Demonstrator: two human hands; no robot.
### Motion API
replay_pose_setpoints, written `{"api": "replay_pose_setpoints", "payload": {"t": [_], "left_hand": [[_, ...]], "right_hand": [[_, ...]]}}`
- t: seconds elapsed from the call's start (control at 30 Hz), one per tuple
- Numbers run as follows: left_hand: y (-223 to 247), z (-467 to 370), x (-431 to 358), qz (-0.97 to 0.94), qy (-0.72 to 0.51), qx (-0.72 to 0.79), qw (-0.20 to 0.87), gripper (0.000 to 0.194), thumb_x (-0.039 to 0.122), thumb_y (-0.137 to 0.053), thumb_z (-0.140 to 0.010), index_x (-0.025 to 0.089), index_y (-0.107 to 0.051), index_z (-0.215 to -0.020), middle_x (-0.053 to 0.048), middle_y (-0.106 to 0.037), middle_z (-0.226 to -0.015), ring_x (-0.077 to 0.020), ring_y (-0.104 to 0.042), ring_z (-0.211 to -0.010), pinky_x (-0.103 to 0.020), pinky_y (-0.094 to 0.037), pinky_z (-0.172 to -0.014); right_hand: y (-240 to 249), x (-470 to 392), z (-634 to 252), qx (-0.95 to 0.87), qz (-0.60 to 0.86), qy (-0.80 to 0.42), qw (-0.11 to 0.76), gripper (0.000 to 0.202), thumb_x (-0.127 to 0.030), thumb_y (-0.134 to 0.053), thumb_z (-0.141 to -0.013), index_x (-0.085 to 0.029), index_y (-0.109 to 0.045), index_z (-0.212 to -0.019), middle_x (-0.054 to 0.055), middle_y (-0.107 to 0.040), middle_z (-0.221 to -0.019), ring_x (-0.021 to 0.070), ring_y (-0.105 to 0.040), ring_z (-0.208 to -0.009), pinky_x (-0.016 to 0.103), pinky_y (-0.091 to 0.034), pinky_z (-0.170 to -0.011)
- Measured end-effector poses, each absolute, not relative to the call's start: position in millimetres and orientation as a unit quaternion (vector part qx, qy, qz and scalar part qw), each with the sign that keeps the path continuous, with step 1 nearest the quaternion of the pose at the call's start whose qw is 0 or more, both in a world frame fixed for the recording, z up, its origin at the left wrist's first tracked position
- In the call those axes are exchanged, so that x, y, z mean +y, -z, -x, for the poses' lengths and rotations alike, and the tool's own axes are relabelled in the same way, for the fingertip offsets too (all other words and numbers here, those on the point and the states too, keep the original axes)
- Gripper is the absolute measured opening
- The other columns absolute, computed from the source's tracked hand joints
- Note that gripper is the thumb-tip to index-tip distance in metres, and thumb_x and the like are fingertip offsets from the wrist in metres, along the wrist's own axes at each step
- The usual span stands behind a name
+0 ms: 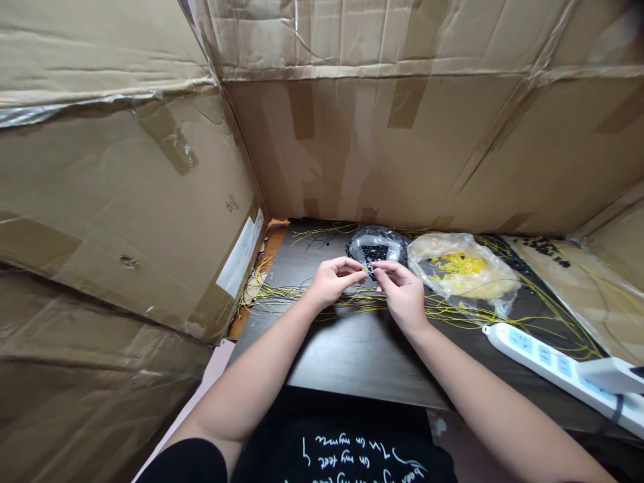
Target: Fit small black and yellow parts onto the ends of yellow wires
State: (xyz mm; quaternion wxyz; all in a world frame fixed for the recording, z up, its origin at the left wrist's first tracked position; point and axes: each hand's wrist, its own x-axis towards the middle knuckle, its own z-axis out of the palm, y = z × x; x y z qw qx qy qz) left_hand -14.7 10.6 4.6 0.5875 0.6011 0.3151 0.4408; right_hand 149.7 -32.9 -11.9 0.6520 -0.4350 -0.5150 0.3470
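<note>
Near: power strip (548, 365) on tabletop (352, 355). Centre: left hand (332, 280) and right hand (402, 288), grips pinching one small yellow piece (363, 271) over loose wires (302, 295). Behind: bag of black parts (376, 247), bag of yellow parts (460, 268), both well filled; most wires apparently unworked. Cardboard (402, 147) beyond.

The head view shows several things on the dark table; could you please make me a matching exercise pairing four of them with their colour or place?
Things:
1. power strip
2. bag of black pieces
3. bag of yellow pieces
4. thin wires

Descriptions:
A. yellow, spread across the table
B. white, at the table's right front
C. just beyond the left hand and right hand
D. right of the other bag

Pairs: 1-B, 2-C, 3-D, 4-A
</note>
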Motion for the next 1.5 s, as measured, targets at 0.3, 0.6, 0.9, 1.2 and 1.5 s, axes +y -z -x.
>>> {"api": "replay_pose_setpoints", "payload": {"t": [0.3,0.6,0.9,1.2,1.5], "left_hand": [[-3,12,10,-0.6,-0.447,0.301,0.591,0.038,0.036,-0.085,-0.066,0.01,-0.069,-0.088,-0.009,-0.075,-0.083,-0.018,-0.071,-0.077,-0.032,-0.057,-0.078],[-1,13,10,-0.62,-0.444,0.297,0.575,0.036,0.036,-0.083,-0.069,0.009,-0.07,-0.089,-0.009,-0.074,-0.081,-0.0165,-0.07,-0.075,-0.031,-0.056,-0.076],[-2,13,9,-0.628,-0.438,0.301,0.568,0.035,0.038,-0.082,-0.071,0.01,-0.071,-0.089,-0.008,-0.074,-0.08,-0.0168,-0.07,-0.074,-0.03,-0.056,-0.075],[-2,14,7,-0.691,-0.448,0.326,0.464,0.031,0.04,-0.078,-0.076,0.012,-0.074,-0.089,-0.009,-0.076,-0.086,-0.0175,-0.07,-0.076,-0.029,-0.056,-0.073],[-8,13,0,-0.743,-0.467,0.335,0.343,0.023,0.039,-0.073,-0.081,0.016,-0.077,-0.086,-0.007,-0.077,-0.088,-0.0179,-0.071,-0.078,-0.028,-0.055,-0.074]], "right_hand": [[13,-37,-149,-0.567,0.441,-0.293,0.631,0.02,-0.037,-0.066,-0.087,-0.02,-0.073,-0.094,0.007,-0.064,-0.099,0.0128,-0.059,-0.067,0.026,-0.051,-0.051],[12,-37,-151,-0.58,0.438,-0.278,0.628,0.018,-0.036,-0.066,-0.087,-0.02,-0.072,-0.092,0.007,-0.064,-0.095,0.0128,-0.058,-0.066,0.026,-0.051,-0.051],[11,-39,-149,-0.579,0.437,-0.28,0.628,0.018,-0.036,-0.066,-0.087,-0.02,-0.071,-0.091,0.006,-0.065,-0.093,0.0132,-0.058,-0.067,0.026,-0.049,-0.051],[11,-37,-151,-0.545,0.451,-0.365,0.605,0.028,-0.045,-0.069,-0.083,-0.018,-0.068,-0.09,0.004,-0.066,-0.082,0.0095,-0.053,-0.049,0.025,-0.047,-0.045],[8,-37,-147,-0.507,0.442,-0.416,0.612,0.034,-0.051,-0.072,-0.079,-0.019,-0.065,-0.087,0.001,-0.064,-0.071,0.0111,-0.055,-0.05,0.026,-0.051,-0.049]]}}
